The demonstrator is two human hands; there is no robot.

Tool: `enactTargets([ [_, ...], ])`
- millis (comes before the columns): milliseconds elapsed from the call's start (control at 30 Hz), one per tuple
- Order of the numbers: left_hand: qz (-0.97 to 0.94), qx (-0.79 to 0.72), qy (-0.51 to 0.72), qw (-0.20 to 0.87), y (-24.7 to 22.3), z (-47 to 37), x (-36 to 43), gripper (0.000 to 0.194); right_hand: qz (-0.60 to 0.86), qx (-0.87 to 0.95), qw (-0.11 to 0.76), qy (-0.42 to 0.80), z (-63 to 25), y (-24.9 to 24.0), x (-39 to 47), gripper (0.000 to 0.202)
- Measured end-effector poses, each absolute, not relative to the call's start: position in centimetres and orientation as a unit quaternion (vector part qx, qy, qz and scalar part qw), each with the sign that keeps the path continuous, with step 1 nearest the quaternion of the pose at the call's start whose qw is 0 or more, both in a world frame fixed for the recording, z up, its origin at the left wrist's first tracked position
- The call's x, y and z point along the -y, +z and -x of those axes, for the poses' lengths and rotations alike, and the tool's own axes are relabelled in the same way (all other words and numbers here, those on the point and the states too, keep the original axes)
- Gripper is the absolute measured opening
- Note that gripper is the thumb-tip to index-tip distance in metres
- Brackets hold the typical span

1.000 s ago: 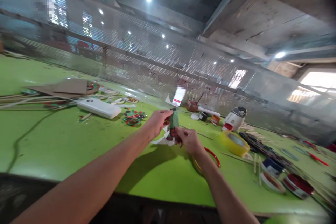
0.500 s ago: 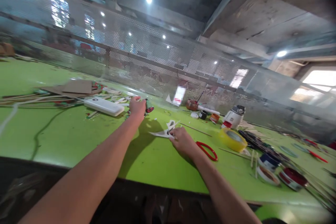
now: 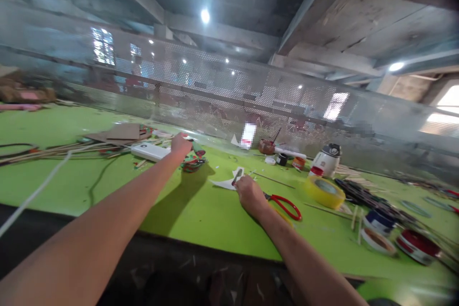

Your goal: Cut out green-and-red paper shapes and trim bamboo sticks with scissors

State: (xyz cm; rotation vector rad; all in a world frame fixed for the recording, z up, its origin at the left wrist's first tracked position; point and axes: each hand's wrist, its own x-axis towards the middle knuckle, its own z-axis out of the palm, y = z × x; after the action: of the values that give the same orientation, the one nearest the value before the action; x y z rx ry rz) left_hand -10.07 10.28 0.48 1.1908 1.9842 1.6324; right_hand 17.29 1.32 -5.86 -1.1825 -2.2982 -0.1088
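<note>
My left hand reaches toward the back of the green table, right behind a small stack of red and green pieces. A dark green and red piece touches its fingertips; the fingers are closed, but their grip is partly hidden. Near the middle, my right hand is closed at a white cut-out piece lying on the table, with a small dark, slim item at its fingertips that I cannot make out. Red-handled scissors lie beside my right wrist, their blades partly hidden.
A white power bank, thin sticks and brown cardboard lie left. Yellow tape, a white kettle-like container and paint pots stand right. A transparent sheet rises behind the table.
The view has swung left. My left hand has moved left, away from over the red and green stack, which now shows. My right hand stays by the white piece; more of the scissors shows.
</note>
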Motion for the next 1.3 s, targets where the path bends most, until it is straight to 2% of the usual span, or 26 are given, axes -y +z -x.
enactTargets([
  [133, -0.484, -0.729, 0.474, 0.099, -1.3, 10.8, -9.7, 0.033, 0.46, 0.795, 0.395, -0.041, -18.1, -5.3, -1.8, 0.028],
  [233, -0.523, -0.737, 0.422, 0.071, -2.2, 10.9, -9.0, 0.033, 0.496, 0.712, 0.494, -0.054, -20.1, -3.8, -2.5, 0.028],
  [367, -0.574, -0.75, 0.322, -0.065, -2.0, 10.0, -8.2, 0.032, 0.53, 0.603, 0.594, -0.042, -22.4, -1.9, -2.9, 0.027],
  [433, -0.604, -0.721, 0.318, -0.118, -1.4, 8.4, -8.1, 0.028, 0.536, 0.57, 0.623, -0.008, -22.8, -1.4, -3.0, 0.025],
  [500, -0.651, -0.689, 0.302, -0.105, -0.9, 5.9, -8.1, 0.02, 0.537, 0.543, 0.644, 0.04, -22.8, -1.3, -3.3, 0.024],
  [533, -0.683, -0.67, 0.279, -0.082, -0.8, 4.4, -8.1, 0.024, 0.538, 0.529, 0.653, 0.068, -22.8, -1.3, -3.5, 0.024],
  [600, -0.763, -0.626, 0.161, 0.012, -1.0, 1.4, -7.9, 0.043, 0.537, 0.5, 0.666, 0.133, -22.9, -1.4, -3.9, 0.027],
  [667, -0.784, -0.602, 0.148, 0.03, -1.6, -1.1, -7.5, 0.046, 0.53, 0.482, 0.665, 0.212, -23.1, -1.4, -4.2, 0.028],
  [767, -0.806, -0.566, 0.17, 0.028, -3.0, -3.0, -7.1, 0.037, 0.497, 0.499, 0.626, 0.335, -23.2, -1.2, -3.9, 0.028],
  [900, -0.793, -0.577, 0.194, 0.024, -4.7, -3.2, -7.7, 0.034, 0.44, 0.564, 0.525, 0.46, -22.1, -0.6, -1.8, 0.026],
  [967, -0.783, -0.585, 0.208, 0.032, -5.3, -3.1, -8.2, 0.039, 0.403, 0.616, 0.447, 0.508, -21.1, -0.3, -0.2, 0.026],
  [1033, -0.776, -0.586, 0.229, 0.041, -5.6, -3.1, -8.5, 0.048, 0.342, 0.689, 0.33, 0.547, -20.2, 0.0, 1.3, 0.025],
  [1167, -0.785, -0.563, 0.254, 0.059, -5.9, -3.2, -8.5, 0.04, 0.293, 0.775, 0.119, 0.547, -18.3, 0.6, 3.6, 0.024],
  [1300, -0.774, -0.566, 0.273, 0.077, -6.0, -3.3, -8.4, 0.036, 0.271, 0.869, 0.012, 0.413, -16.5, 1.0, 6.2, 0.019],
])
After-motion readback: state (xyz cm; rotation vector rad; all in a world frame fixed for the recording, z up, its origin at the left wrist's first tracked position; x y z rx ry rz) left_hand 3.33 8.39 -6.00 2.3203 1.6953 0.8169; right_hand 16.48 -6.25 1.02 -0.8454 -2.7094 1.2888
